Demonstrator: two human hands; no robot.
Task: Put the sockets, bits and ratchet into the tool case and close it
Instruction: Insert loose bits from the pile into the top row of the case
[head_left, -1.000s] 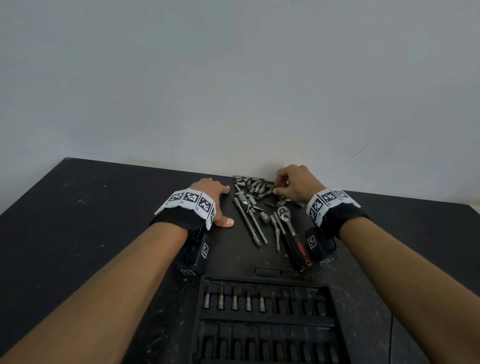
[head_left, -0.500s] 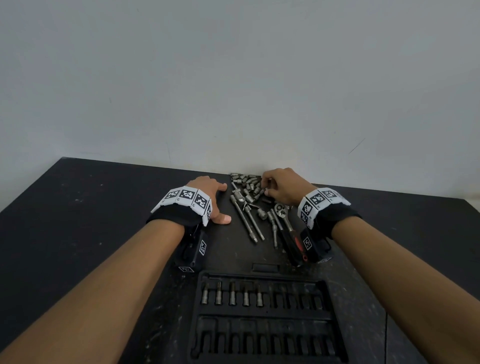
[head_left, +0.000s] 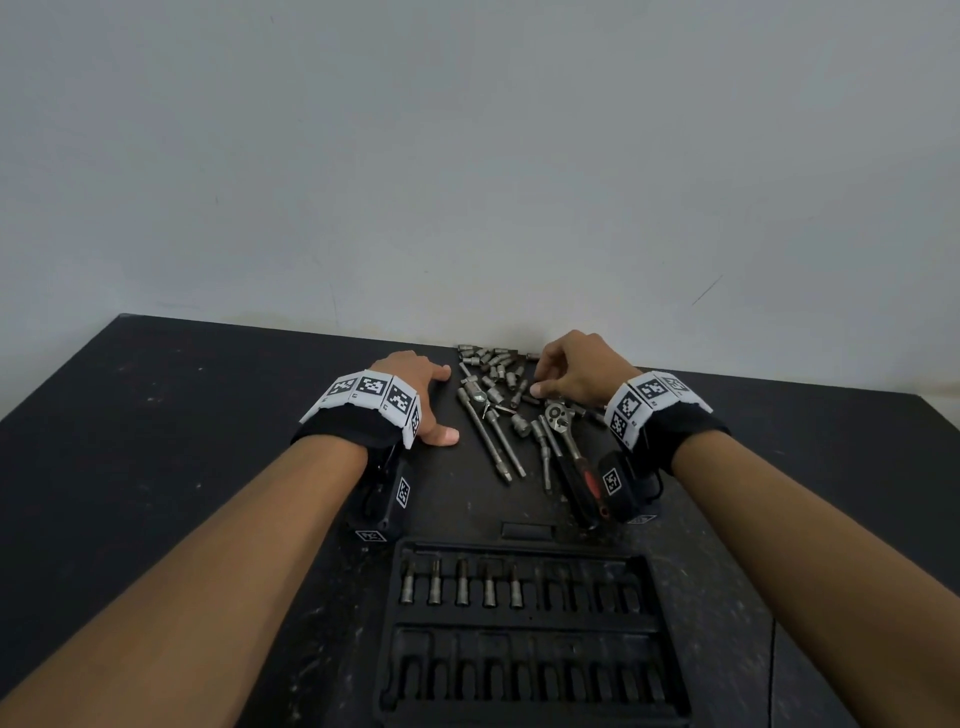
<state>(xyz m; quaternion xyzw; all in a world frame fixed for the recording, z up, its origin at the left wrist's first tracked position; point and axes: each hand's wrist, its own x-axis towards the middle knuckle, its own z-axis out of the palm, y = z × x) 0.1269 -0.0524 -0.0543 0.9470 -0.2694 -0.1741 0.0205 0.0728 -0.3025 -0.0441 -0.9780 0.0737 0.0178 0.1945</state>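
The black tool case (head_left: 524, 621) lies open in front of me, with several bits (head_left: 461, 588) standing in the left of its upper row. Beyond it a pile of small metal sockets and bits (head_left: 493, 369) lies by the wall. Long extension bars (head_left: 493, 441) and the ratchet (head_left: 569, 447) with its black and red handle point toward me. My left hand (head_left: 423, 400) rests flat on the table left of the pile. My right hand (head_left: 571, 371) hovers over the pile's right side with fingers curled down; what its fingertips pinch is hidden.
The dark scuffed table (head_left: 156, 441) runs back to a plain grey wall (head_left: 467, 156). Both wrists wear black bands with white marker tags, and small black boxes hang under them.
My right hand has shifted left over the socket pile, and its fingers have curled down among the pieces. The left hand has stayed flat in place.
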